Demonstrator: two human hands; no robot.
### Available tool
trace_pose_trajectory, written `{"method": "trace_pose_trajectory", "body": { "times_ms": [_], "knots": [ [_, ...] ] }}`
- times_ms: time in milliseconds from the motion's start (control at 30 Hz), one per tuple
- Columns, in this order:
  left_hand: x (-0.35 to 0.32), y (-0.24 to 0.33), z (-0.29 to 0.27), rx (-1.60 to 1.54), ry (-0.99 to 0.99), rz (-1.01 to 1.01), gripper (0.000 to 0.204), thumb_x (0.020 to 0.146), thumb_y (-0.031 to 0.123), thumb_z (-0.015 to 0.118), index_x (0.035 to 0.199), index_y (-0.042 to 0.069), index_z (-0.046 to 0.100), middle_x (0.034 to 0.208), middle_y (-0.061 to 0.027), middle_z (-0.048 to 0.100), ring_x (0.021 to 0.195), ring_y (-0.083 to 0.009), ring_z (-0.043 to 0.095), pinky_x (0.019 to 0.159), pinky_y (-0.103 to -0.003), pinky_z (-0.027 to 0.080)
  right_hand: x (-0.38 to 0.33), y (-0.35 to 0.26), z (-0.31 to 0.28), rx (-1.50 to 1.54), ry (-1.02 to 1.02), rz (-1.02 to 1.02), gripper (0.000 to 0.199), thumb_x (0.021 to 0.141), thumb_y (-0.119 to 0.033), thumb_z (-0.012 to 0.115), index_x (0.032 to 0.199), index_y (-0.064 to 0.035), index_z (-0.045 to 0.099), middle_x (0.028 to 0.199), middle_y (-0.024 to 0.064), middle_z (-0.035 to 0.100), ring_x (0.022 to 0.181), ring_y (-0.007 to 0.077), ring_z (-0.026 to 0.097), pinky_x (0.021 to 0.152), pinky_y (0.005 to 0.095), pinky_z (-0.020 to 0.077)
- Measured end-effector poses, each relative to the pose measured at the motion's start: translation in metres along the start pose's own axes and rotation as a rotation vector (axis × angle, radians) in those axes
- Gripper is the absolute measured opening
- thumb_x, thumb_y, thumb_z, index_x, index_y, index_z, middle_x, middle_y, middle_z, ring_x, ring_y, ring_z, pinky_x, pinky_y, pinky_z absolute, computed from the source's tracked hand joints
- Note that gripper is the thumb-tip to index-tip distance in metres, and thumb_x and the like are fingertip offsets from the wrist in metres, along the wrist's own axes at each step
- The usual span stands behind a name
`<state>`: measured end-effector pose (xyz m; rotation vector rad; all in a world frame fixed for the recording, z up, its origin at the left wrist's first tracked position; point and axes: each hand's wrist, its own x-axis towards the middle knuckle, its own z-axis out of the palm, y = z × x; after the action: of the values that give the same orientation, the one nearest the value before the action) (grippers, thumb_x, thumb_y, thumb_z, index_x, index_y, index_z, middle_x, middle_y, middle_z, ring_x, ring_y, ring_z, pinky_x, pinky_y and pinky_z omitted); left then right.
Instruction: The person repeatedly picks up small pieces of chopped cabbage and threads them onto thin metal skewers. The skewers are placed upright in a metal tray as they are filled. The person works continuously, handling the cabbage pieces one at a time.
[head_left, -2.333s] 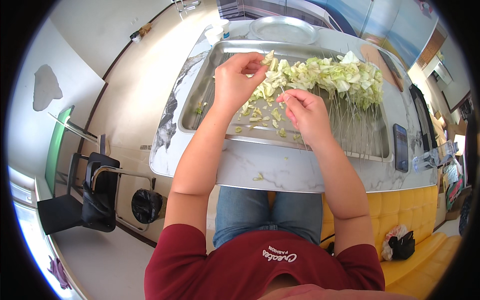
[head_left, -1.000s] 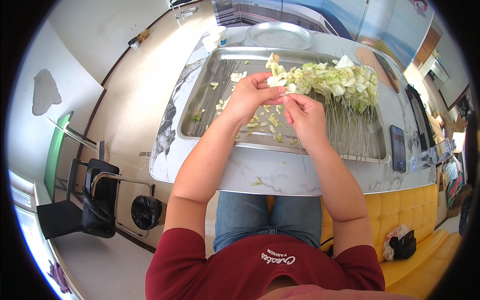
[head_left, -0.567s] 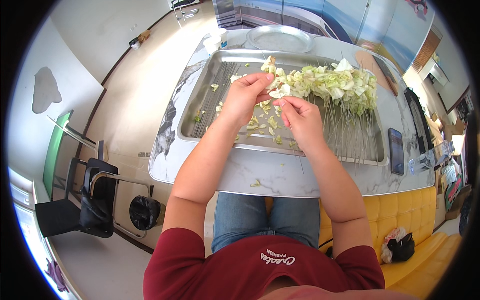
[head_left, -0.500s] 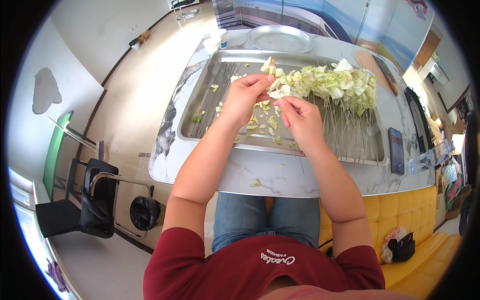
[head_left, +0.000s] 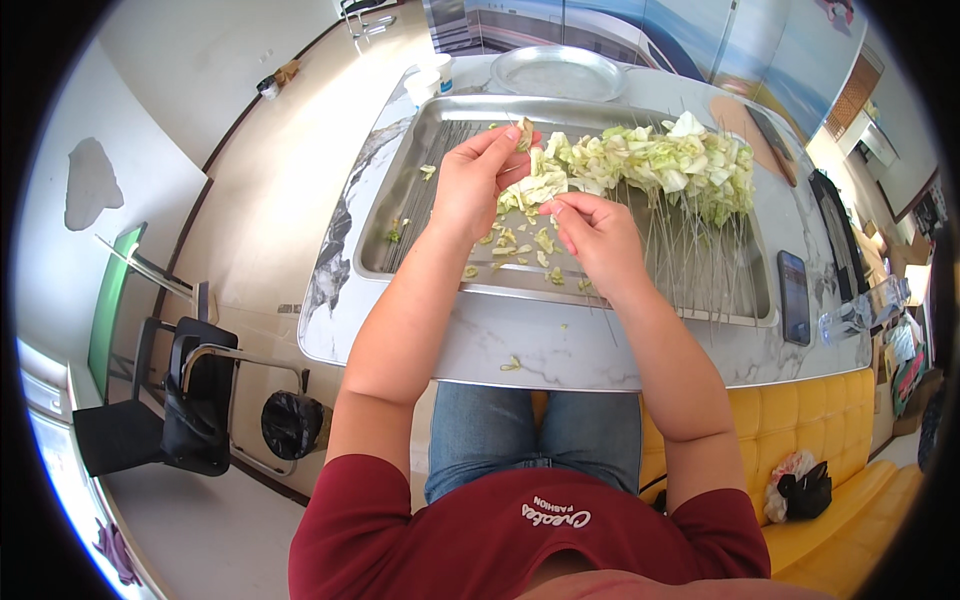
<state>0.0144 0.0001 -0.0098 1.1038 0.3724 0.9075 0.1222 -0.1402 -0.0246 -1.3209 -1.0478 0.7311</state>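
Above the metal tray (head_left: 470,284), my left hand (head_left: 478,178) pinches a pale leaf piece (head_left: 525,134), its edge brownish, between thumb and fingers. My right hand (head_left: 600,238) is closed, thumb against forefinger, on a thin skewer whose end shows below the hand. Whitish cabbage pieces (head_left: 540,187) sit between the two hands, just beyond my right fingertips; how they are fixed is partly hidden. Right of the hands, a heap of cabbage pieces on skewers (head_left: 690,165) lies across the tray, the bare skewer ends (head_left: 690,265) pointing toward me.
Bare skewers (head_left: 445,150) lie along the tray's left side, with leaf scraps (head_left: 505,240) scattered over its bottom. Behind it stand a round metal plate (head_left: 558,75) and white cups (head_left: 424,86). A phone (head_left: 793,298) and a cutting board (head_left: 745,135) with a knife (head_left: 772,145) are at right.
My left hand has shifted slightly left and farther away, with its leaf piece now apart from the pieces by my right hand. The right hand has barely moved.
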Motion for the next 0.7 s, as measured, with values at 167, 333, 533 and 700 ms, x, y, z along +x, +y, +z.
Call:
{"method": "trace_pose_trajectory", "body": {
  "times_ms": [167,333,533,700],
  "knots": [
    [0.0014,-0.0013,-0.0028,0.009,-0.002,-0.011,0.024,0.095,0.015,0.059,0.109,-0.004,0.064,0.105,-0.0168,0.068,0.091,-0.02,0.067,0.082,-0.031,0.055,0.0006,0.0035,0.0008,-0.001,-0.003,0.006,0.015,0.092,-0.011,0.057,0.091,-0.0001,0.068,0.062,-0.002,0.054,0.054,0.0043,0.044,0.049,0.0222,0.0359],
    [0.0001,-0.0015,-0.0037,0.049,-0.001,-0.058,0.025,0.095,0.015,0.059,0.11,-0.004,0.064,0.104,-0.0163,0.069,0.09,-0.0183,0.067,0.081,-0.03,0.054,0.0002,0.0025,0.0028,0.014,0.007,0.024,0.015,0.093,-0.011,0.057,0.092,0.0004,0.068,0.062,-0.0018,0.054,0.054,0.0043,0.045,0.049,0.022,0.0361],
    [-0.0024,-0.0031,0.0001,0.122,-0.026,-0.08,0.024,0.095,0.016,0.059,0.109,-0.004,0.064,0.1,-0.013,0.069,0.089,-0.0165,0.066,0.079,-0.028,0.053,-0.0008,-0.0012,0.0027,0.019,0.024,0.049,0.016,0.093,-0.011,0.057,0.093,0.0004,0.068,0.062,-0.0017,0.054,0.054,0.0041,0.045,0.049,0.022,0.0359],
    [0.0013,-0.0056,-0.0023,0.119,-0.024,-0.059,0.024,0.095,0.017,0.059,0.107,-0.002,0.065,0.095,-0.0088,0.069,0.084,-0.013,0.064,0.074,-0.026,0.051,-0.0004,-0.0048,0.0015,0.012,0.007,0.053,0.016,0.092,-0.012,0.058,0.093,0.0003,0.068,0.062,-0.0008,0.056,0.054,0.0044,0.047,0.05,0.0225,0.0366]
  ]
}}
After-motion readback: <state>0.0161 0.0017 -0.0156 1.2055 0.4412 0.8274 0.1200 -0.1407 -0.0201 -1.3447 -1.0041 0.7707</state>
